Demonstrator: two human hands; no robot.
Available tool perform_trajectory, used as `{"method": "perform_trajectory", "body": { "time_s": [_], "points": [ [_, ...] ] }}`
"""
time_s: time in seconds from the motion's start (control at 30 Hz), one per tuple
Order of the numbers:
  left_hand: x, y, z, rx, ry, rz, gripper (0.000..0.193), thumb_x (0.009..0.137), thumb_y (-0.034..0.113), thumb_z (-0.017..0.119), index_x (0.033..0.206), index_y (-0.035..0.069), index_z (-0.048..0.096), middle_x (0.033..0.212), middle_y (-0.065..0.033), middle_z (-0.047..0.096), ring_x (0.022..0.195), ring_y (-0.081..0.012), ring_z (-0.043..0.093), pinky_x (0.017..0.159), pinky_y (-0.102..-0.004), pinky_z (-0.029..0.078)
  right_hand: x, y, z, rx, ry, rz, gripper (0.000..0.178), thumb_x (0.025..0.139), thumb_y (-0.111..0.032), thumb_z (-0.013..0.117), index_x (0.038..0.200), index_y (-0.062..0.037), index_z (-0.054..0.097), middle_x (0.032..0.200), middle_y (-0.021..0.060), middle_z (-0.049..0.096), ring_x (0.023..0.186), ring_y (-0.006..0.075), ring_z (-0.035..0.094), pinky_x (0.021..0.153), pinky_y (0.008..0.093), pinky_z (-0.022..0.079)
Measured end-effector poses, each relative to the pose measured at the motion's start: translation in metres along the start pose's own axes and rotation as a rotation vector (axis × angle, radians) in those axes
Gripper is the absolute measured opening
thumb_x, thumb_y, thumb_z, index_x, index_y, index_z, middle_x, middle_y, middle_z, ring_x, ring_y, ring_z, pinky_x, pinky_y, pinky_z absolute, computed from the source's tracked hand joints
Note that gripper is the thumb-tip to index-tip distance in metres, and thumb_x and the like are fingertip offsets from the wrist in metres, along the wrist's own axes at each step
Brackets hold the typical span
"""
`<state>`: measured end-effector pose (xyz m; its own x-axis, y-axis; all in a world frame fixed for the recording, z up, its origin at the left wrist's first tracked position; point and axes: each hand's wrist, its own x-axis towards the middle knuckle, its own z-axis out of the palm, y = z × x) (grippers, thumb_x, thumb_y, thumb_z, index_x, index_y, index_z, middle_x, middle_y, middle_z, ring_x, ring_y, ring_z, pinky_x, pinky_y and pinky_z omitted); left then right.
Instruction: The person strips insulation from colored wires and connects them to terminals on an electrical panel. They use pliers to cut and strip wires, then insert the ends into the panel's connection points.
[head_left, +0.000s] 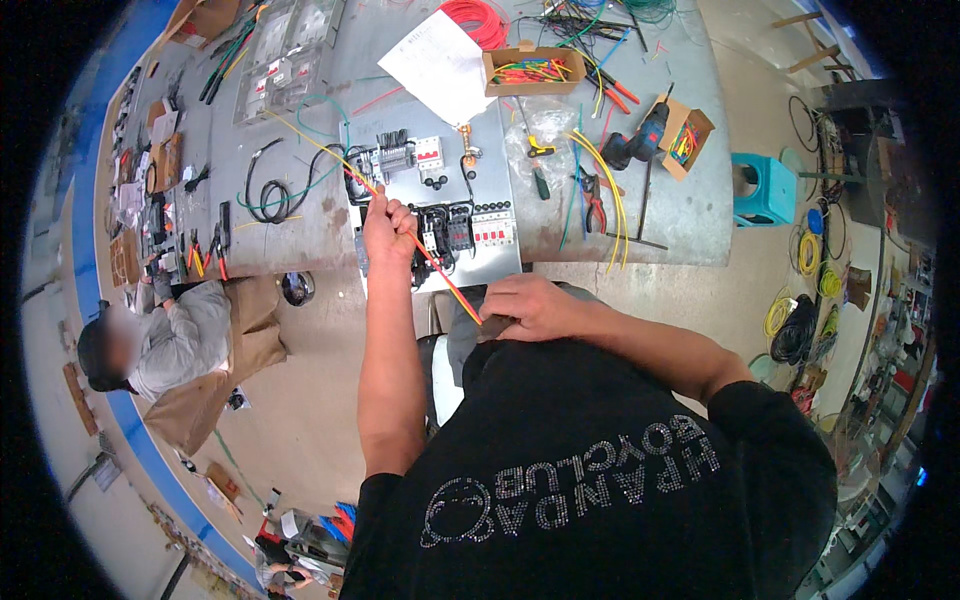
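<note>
A thin bundle of red and yellow wires (446, 280) stretches tight between my two hands. My left hand (390, 226) is closed round the bundle above the metal mounting plate (490, 272), with the free yellow end sticking out past it. Down by my lap, my right hand (532, 308) has its fingers closed at the lower end of the bundle; a dark brown patch shows beneath them, and I cannot make out what it is. Black contactors (445, 232), a row of white breakers with red levers (493, 230) and another breaker (428, 156) sit on the plate.
On the grey table lie a cordless drill (640, 138), red-handled pliers (594, 205), a cardboard box of coloured wires (535, 72), a paper sheet (436, 66) and a black cable coil (272, 200). A blue stool (765, 190) stands right. A co-worker (185, 335) sits left.
</note>
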<state>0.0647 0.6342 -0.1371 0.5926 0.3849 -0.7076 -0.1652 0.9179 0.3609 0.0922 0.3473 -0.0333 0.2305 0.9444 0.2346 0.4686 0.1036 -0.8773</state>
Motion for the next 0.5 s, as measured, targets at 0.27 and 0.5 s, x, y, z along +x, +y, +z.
{"method": "perform_trajectory", "body": {
  "time_s": [0.27, 0.5],
  "points": [
    [-0.005, 0.001, -0.015, 0.042, 0.078, -0.006, 0.017, 0.105, 0.019, 0.05, 0.121, 0.015, 0.053, 0.068, 0.0054, 0.034, 0.05, -0.0055, 0.029, 0.041, -0.0209, 0.023, 0.009, -0.001, 0.003, 0.004, -0.053, -0.101, 0.03, 0.073, -0.018, 0.077, 0.094, -0.0079, 0.058, 0.086, 0.009, 0.054, 0.082, 0.0312, 0.061, 0.07, 0.0425, 0.051],
    [-0.012, 0.013, -0.014, 0.148, 0.008, 0.076, 0.016, 0.106, 0.019, 0.046, 0.119, 0.017, 0.054, 0.067, 0.0066, 0.03, 0.05, -0.0056, 0.027, 0.042, -0.0216, 0.022, 0.009, 0.0, 0.011, 0.011, -0.09, -0.062, 0.031, 0.072, -0.018, 0.078, 0.095, -0.008, 0.06, 0.088, 0.0088, 0.055, 0.082, 0.0308, 0.06, 0.07, 0.0428, 0.05]
  ]
}}
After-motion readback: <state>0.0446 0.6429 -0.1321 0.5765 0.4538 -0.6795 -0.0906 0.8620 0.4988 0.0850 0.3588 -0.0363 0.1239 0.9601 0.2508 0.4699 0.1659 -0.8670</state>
